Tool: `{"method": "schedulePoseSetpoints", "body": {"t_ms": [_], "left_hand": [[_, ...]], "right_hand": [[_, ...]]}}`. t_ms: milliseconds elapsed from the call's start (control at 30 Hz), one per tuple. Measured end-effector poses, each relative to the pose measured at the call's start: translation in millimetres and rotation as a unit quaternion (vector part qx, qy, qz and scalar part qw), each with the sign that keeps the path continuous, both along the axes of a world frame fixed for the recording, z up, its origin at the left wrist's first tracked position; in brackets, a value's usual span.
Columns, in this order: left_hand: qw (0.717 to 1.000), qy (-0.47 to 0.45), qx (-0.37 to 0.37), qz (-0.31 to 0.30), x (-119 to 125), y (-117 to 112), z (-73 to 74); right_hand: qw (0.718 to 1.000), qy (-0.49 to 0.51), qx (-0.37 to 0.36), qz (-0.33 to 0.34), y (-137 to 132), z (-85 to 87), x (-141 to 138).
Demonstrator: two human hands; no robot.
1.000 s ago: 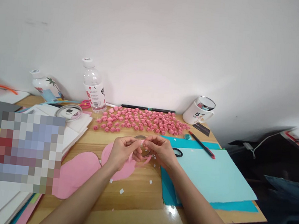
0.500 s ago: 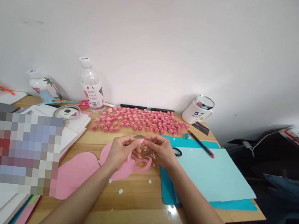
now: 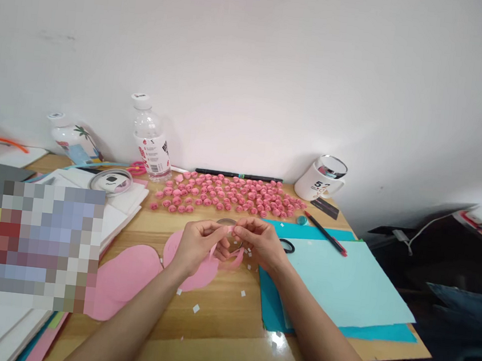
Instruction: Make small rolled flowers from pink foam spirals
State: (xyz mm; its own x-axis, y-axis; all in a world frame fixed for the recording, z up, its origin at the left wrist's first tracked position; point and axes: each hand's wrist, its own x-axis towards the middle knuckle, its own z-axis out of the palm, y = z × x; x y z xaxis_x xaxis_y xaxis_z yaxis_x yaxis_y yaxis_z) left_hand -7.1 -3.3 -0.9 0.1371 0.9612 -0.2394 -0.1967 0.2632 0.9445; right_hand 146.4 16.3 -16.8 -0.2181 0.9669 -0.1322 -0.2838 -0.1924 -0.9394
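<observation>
We put the pink paper strip [image 3: 230, 229] at mid-table, raised above the table [image 3: 220, 336] between the two hands. Left hand [image 3: 198, 246]: thumb and fingers pinched on one side of it. Right hand [image 3: 261, 243]: fingers closed on the other side, tips almost meeting the left's. The exact fold under the fingertips is too small for us to make out. A loose pink loop [image 3: 239, 259] hangs below, near the pink paper rounds [image 3: 199, 276]; whether it joins the pinched part we cannot tell.

Handling, our judgement: next to no weight, limp along its length, a little springy when curled, dry rather than slippery. Creases and tears easily, so we favour a light fingertip pinch at the curled end, edges kept level, the trailing length left slack. Pink paper rosettes [image 3: 226, 193] lie behind; being small and hollow, they would probably crush under a firm squeeze, so we would lift them by their sides.
</observation>
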Motion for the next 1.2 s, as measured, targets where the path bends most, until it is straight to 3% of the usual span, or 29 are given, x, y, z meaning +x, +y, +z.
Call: {"method": "schedulePoseSetpoints", "body": {"t_ms": [567, 1200], "left_hand": [[1.000, -0.022, -0.006, 0.006, 0.4, -0.2, -0.1], [1.000, -0.005, -0.018, -0.004, 1.2, -1.0, 2.6]], "right_hand": [[0.999, 0.033, -0.029, -0.012, 2.0, -2.8, 0.8], [1.000, -0.006, -0.009, -0.013, 1.7, -1.4, 0.5]]}}
